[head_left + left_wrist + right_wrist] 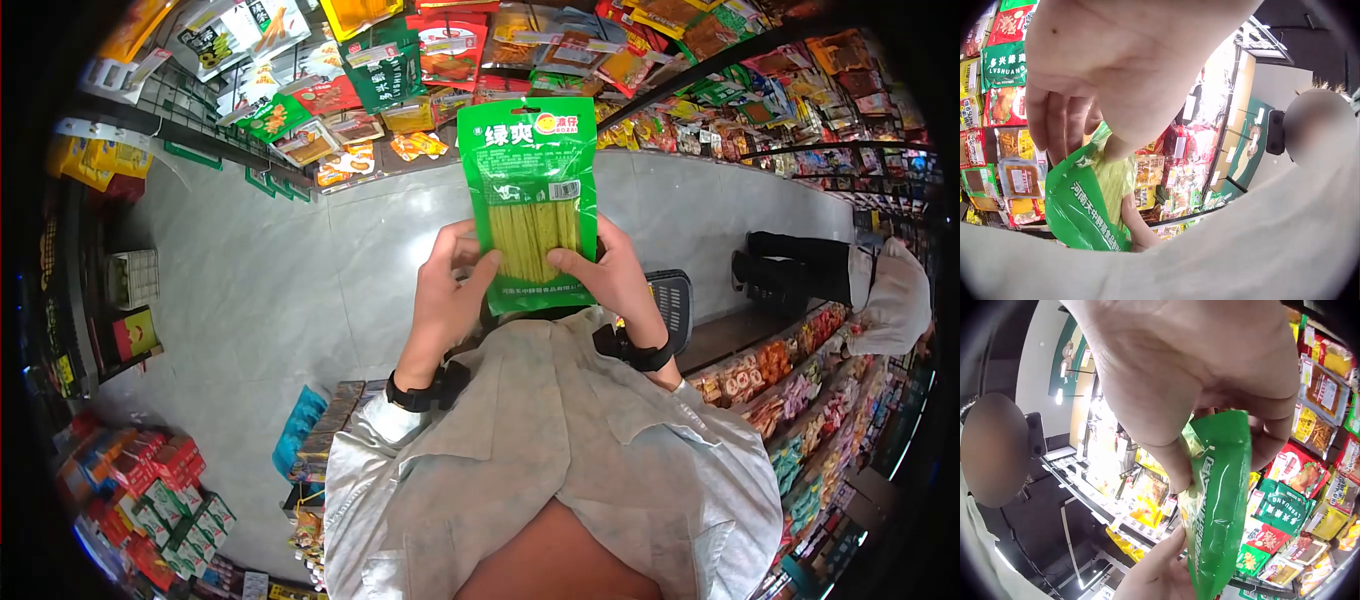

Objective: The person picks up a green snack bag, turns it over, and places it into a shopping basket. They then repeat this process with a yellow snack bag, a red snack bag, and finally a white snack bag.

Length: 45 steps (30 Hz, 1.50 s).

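A green packet (533,205) with a clear window showing yellow-green strips is held upright in front of the chest. My left hand (452,292) grips its left edge, thumb on the front and fingers behind. On the right edge my right hand (612,277) pinches it the same way. In the left wrist view the packet (1082,206) bends beneath the left hand (1116,62). The right wrist view shows the packet (1222,500) nearly side-on below the right hand (1197,369), whose fingers are partly hidden behind it.
Racks of hanging snack packets (385,75) stand ahead. A black basket (672,305) is beside my right forearm. At the right, a person in a light top (893,295) stands by a snack shelf (780,365). Stacked boxes (180,520) are at the lower left.
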### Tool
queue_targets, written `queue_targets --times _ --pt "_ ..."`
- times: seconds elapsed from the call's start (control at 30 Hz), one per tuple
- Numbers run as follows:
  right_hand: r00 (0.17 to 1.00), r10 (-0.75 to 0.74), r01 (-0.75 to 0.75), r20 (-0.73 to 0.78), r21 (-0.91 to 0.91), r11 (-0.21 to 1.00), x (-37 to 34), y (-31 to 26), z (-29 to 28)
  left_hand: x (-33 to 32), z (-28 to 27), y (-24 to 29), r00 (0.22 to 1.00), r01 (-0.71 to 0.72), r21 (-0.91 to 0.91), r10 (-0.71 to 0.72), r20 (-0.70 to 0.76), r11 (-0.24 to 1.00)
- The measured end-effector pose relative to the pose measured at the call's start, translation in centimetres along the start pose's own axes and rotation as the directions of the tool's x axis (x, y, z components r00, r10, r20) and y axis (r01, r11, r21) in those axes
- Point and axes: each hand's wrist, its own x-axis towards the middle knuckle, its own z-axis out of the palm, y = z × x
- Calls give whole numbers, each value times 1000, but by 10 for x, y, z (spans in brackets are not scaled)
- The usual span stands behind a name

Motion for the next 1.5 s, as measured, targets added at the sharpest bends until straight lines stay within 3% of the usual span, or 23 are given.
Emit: queue_targets --times 0.17,0.23,0.57,0.87,0.97,1.07,1.13,1.2,1.23,1.5 --pt "999 -15 18 -38 74 997 -6 21 -18 9 16 -9 999 -30 32 29 39 999" --pt "995 64 -52 -70 162 985 -15 26 -31 14 30 -8 999 -10 21 9 50 1000" --pt "984 99 -40 -147 357 933 -76 81 -141 10 156 -10 991 -21 82 10 136 996" --pt "997 70 -52 -29 402 914 -120 113 -234 -24 266 -23 997 66 69 -69 38 995" --pt "999 51 -46 -2 402 914 -130 122 -257 -29 301 -11 991 -59 185 79 -107 981" --pt "999 51 -49 7 431 901 -139 145 -264 -35 307 -14 997 -15 213 30 -68 977" --pt "996 85 -80 -1 329 941 -144 158 -264 -41 313 -14 996 52 172 -62 56 984" --pt "994 106 -106 14 251 962 -147 164 -261 -47 326 -16 987 24 206 -56 153 978" --pt "999 18 -10 -39 193 981 -147 167 -257 -48 335 -12 984 23 210 -59 166 977" --pt "997 -66 66 -41 6 998 -154 146 -257 -43 358 -5 957 92 227 -150 249 969"
